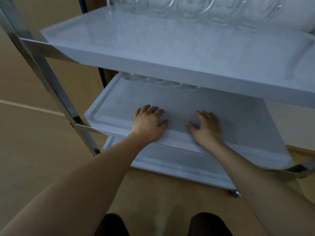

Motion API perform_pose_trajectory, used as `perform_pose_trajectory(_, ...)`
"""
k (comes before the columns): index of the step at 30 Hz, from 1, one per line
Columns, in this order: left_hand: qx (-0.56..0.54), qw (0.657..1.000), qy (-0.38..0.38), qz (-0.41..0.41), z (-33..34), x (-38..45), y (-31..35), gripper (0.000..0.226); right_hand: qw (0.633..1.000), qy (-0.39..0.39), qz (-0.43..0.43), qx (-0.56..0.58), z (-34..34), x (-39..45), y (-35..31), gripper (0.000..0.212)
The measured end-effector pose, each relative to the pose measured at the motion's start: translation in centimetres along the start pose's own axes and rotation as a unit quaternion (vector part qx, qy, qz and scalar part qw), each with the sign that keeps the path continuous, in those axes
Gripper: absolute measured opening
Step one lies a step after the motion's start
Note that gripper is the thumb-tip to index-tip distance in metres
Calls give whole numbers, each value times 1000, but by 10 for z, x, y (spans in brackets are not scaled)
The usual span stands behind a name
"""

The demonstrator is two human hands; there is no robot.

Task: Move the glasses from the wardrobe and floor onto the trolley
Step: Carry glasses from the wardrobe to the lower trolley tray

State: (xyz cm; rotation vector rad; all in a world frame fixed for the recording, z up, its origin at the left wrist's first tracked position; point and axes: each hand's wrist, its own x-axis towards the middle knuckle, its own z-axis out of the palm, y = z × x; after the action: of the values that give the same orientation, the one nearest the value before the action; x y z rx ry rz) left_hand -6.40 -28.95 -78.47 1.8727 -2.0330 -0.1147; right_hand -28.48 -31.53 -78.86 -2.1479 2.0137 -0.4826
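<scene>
Beige floor (51,150) under dim light, with a pale wall behind; item: white three-tier trolley with chromed metal uprights (56,92), seen from above by a crouching or kneeling person whose dark-clad knees show at the bottom edge. Top shelf (153,48): a row of clear, rounded drinking glasses (187,9) along the far edge, blurred, count uncertain. Middle shelf (187,103): a second row of clear glasses (162,80) at the back, mostly hidden by the shelf above. Bottom shelf (170,160): nothing visible on the part in view. Wardrobe not in view; no glass seen on the floor. Left hand (148,123): palm down over the front of the middle shelf, fingers spread and loosely bent, holding nothing. Right hand (207,126): likewise flat and empty, thumb pointing inward, just beside the left but apart from it. Both forearms reach forward and down. Risks, as judged: weight pressed on the front lip could roll the trolley on its small castor (235,193) or jolt it, knocking the rear glasses together; a hand lifted carelessly could strike the top shelf's underside and rattle the row above; glasses set too near the back rim might tip off.
</scene>
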Motion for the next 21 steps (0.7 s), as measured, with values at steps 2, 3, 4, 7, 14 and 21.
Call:
perform_pose_trajectory(2,-5,1000,-22,-4,-11,-12,9,49,1000,-2,-14,1,-8,-15,-7,61)
perform_pose_trajectory(3,-9,999,-39,-7,-18,-20,14,49,1000,-10,-20,3,-14,-24,-11,60)
perform_pose_trajectory(4,-13,998,-55,-11,-27,-29,19,49,999,-23,-24,4,-21,-34,-16,59)
perform_pose_trajectory(7,-17,995,-96,-22,-59,-56,31,48,997,-77,-23,8,-49,-63,-30,60)
perform_pose_trajectory(14,-20,980,-190,-64,-164,-87,69,52,979,-197,34,34,-146,-119,-59,61)
perform_pose_trajectory(21,-29,976,-210,-55,-298,-62,133,52,973,-219,31,62,-284,-129,-90,61)
